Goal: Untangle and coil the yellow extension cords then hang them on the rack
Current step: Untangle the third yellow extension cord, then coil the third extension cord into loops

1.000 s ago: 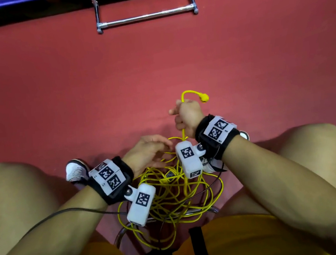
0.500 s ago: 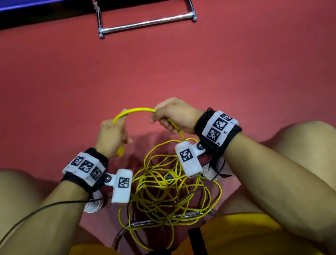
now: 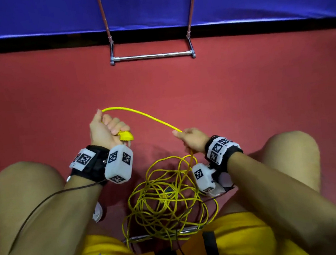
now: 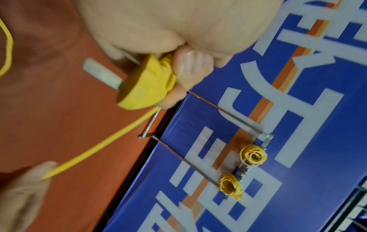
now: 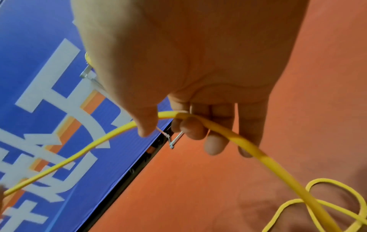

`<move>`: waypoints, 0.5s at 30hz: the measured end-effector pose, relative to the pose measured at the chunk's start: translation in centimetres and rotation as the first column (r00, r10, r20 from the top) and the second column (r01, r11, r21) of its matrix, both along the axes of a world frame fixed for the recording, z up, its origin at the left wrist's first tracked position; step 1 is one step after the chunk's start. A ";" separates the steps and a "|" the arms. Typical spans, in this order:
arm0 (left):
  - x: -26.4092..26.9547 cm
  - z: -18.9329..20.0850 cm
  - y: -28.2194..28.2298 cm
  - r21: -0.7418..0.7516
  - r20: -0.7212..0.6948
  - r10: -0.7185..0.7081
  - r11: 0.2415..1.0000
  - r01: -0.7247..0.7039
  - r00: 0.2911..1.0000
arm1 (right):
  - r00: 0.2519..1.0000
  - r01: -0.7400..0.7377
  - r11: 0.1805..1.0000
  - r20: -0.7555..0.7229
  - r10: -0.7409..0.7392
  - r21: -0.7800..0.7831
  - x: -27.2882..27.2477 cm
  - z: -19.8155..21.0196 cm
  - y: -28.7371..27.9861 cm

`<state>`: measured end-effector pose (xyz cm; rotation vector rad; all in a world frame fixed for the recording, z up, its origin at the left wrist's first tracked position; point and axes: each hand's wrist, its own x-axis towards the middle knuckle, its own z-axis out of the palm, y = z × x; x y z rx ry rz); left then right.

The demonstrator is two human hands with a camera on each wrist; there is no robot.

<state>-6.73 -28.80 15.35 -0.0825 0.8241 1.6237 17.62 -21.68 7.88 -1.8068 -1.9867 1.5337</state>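
My left hand (image 3: pixel 106 128) grips the yellow cord near its plug (image 3: pixel 125 136); the plug (image 4: pixel 147 87) sticks out below my fist with its metal prongs showing. From that hand the yellow cord (image 3: pixel 141 114) arcs right to my right hand (image 3: pixel 191 139), which holds it between thumb and curled fingers (image 5: pixel 190 127). Below the right hand the cord drops into a tangled yellow pile (image 3: pixel 166 198) on the red floor between my knees. The chrome rack (image 3: pixel 152 56) stands ahead against the blue wall. Two coiled yellow cords (image 4: pixel 253 155) (image 4: pixel 230 185) hang on its upper bar.
Red floor (image 3: pixel 243 98) spreads between me and the rack. A blue banner wall (image 3: pixel 47 13) with large white lettering backs the rack. My bare knees flank the pile. A chrome stool rim (image 3: pixel 145 236) shows under the tangle, and a white shoe (image 3: pixel 98 212) sits by my left leg.
My hands have moved apart, the left going left with the plug end, so a longer span of cord stretches between them. The head view has tilted up, showing more of the wall.
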 end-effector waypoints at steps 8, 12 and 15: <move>0.2 2.8 -0.7 0.103 -0.127 0.168 0.982 -0.156 0.977 | 0.984 -0.040 0.992 0.179 0.018 0.122 0.9 4.1 -1.7; 0.6 4.1 -1.1 0.094 -0.166 0.049 0.995 -0.034 0.985 | 0.984 0.142 0.984 -0.124 -0.129 0.104 0.0 5.8 -2.6; 1.6 5.5 -1.5 0.134 -0.334 0.036 0.991 0.010 0.942 | 0.979 0.160 0.953 -0.165 -0.120 0.258 -0.9 8.0 -2.9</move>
